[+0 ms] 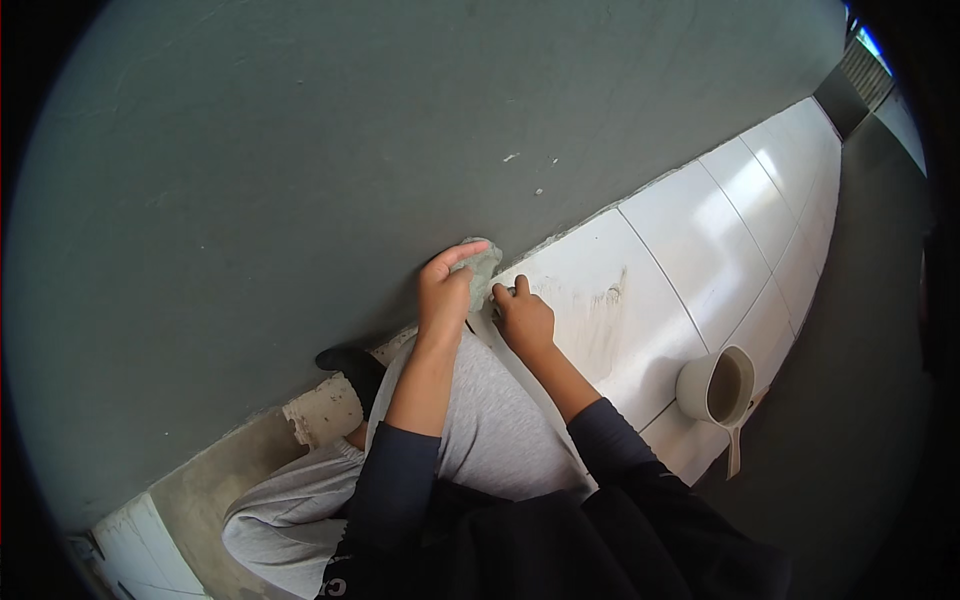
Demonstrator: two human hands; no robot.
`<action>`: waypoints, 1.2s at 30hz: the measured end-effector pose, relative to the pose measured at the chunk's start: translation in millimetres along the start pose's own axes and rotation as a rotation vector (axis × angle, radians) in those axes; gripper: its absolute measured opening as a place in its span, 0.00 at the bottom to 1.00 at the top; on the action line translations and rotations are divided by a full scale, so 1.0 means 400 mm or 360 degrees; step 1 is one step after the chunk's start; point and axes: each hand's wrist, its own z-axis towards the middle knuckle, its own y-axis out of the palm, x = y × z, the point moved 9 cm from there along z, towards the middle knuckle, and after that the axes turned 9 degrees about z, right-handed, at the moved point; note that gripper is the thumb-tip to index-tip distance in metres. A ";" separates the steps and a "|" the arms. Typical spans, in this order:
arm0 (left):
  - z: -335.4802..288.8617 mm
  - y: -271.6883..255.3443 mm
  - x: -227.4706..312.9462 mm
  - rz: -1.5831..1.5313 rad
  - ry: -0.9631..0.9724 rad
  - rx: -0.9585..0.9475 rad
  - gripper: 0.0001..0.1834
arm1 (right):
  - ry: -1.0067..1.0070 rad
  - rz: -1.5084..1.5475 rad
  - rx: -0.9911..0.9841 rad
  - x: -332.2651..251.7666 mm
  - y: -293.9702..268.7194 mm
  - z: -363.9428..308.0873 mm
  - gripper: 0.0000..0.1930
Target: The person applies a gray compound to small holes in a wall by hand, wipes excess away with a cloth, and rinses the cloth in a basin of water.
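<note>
My left hand [443, 292] is closed on a pale grey-green lump [483, 270] against the foot of the dark grey wall [300, 170]. Whether the lump is wet mortar or a wadded cloth I cannot tell. Just to its right, my right hand [526, 318] is curled close over the white floor tiles [580, 265], beside the seam between wall and floor. Something small and dark shows between its fingers, mostly hidden by them. Dark smears mark the tile to the right of this hand.
A white dipper [697, 388] with a long handle stands on the tiles at the right, murky liquid inside. A broken-edged rough block [325, 410] lies near my foot at the left, beside bare concrete [215, 490]. Another dark wall [850, 330] bounds the right.
</note>
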 end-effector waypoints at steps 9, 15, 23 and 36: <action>0.000 -0.001 -0.002 -0.0013 -0.0053 -0.0038 0.20 | 0.0023 -0.0023 -0.0202 0.021 -0.010 -0.119 0.18; -0.001 0.009 -0.010 -0.0061 -0.0053 -0.0016 0.19 | -0.0004 -0.0042 -0.0159 0.023 -0.020 -0.174 0.16; 0.013 0.009 0.002 -0.0025 0.0051 -0.0018 0.18 | -0.0042 0.0022 0.0058 -0.003 -0.003 0.040 0.17; -0.005 -0.006 0.002 0.0359 0.0212 0.0202 0.18 | -0.0120 -0.0047 -0.0012 -0.011 -0.011 -0.113 0.13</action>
